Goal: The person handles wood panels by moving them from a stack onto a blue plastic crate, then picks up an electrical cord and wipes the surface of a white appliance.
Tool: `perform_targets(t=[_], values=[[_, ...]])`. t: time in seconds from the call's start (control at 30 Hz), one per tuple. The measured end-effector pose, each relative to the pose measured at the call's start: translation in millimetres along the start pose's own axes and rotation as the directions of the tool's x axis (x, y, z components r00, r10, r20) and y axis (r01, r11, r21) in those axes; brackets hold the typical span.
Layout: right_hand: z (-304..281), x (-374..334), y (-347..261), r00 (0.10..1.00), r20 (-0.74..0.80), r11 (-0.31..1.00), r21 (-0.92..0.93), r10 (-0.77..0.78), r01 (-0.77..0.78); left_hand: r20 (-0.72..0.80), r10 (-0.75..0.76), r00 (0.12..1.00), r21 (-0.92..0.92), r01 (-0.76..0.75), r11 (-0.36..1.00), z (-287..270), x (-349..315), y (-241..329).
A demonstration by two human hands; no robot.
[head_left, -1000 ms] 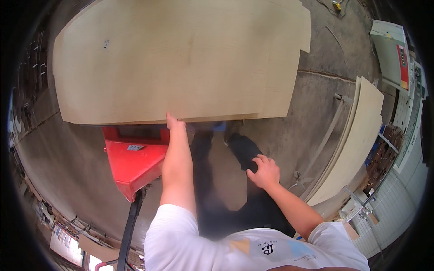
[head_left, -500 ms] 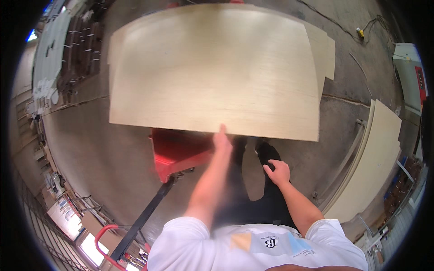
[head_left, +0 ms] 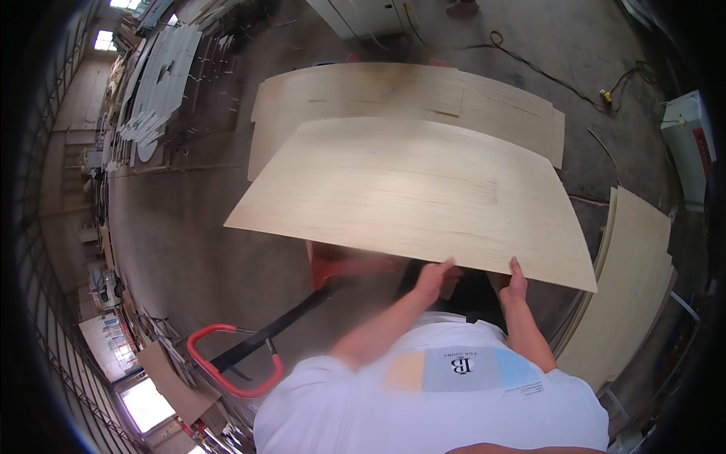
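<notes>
A large pale plywood sheet [head_left: 408,189] lies turned askew over a stack of similar sheets [head_left: 348,91], its near edge drawn out towards my body. My right hand [head_left: 515,286] grips that near edge, thumb on top and fingers hidden underneath. Left of it, my left hand [head_left: 433,278] is at the same edge, blurred, so whether its fingers hold the sheet is unclear. Below the sheet, partly covered, shows the red body of a pallet truck [head_left: 325,268].
The truck's black shaft with a red loop handle [head_left: 234,359] reaches to my lower left. More plywood sheets [head_left: 631,280] lie stacked at the right. A black cable [head_left: 544,76] trails over the floor at the far right, and a pale cabinet [head_left: 363,17] stands at the back.
The top sheet has come towards me and right, turning askew and uncovering the stack behind. My right hand has risen from my leg to its edge; my left hand has moved right. The view has shifted.
</notes>
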State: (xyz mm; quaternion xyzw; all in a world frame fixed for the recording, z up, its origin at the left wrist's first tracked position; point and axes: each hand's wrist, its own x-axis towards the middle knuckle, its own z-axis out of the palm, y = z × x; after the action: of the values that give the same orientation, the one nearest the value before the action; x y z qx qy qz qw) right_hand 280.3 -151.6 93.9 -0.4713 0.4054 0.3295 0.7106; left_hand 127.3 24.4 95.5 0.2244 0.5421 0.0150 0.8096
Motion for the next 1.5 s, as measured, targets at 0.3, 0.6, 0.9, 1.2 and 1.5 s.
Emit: perform_targets(t=[0.3, 0.6, 0.9, 1.2, 1.5], values=[[1.1, -57.1, -18.0, 0.937, 0.043, 0.935, -0.066, -0.346, 0.348, -0.327, 0.456, 0.828, -0.185, -0.529, 0.828, -199.7, -23.4, 173.0], [-32.9, -167.7, -34.7, 0.885, -0.084, 0.864, 0.19, -0.459, 0.466, 0.036, 0.308, 0.951, -0.28, -0.286, 0.917, -153.7, -114.0, 221.6], [-245.7, -283.6, -35.5, 0.693, -0.344, 0.562, 0.411, -0.634, 0.718, 0.641, 0.029, 0.767, -0.054, 0.007, 0.999, 57.1, -266.4, 92.1], [-444.8, -335.1, -26.2, 0.512, -0.69, 0.109, 0.539, -0.512, 0.835, 0.711, -0.084, 0.698, 0.198, -0.085, 0.977, 240.2, -177.8, -50.7], [-577.2, -257.7, -28.5, 0.488, -0.722, -0.079, 0.594, -0.49, 0.8, 0.751, -0.394, 0.531, 0.525, -0.117, 0.843, 422.5, -63.3, -241.1]])
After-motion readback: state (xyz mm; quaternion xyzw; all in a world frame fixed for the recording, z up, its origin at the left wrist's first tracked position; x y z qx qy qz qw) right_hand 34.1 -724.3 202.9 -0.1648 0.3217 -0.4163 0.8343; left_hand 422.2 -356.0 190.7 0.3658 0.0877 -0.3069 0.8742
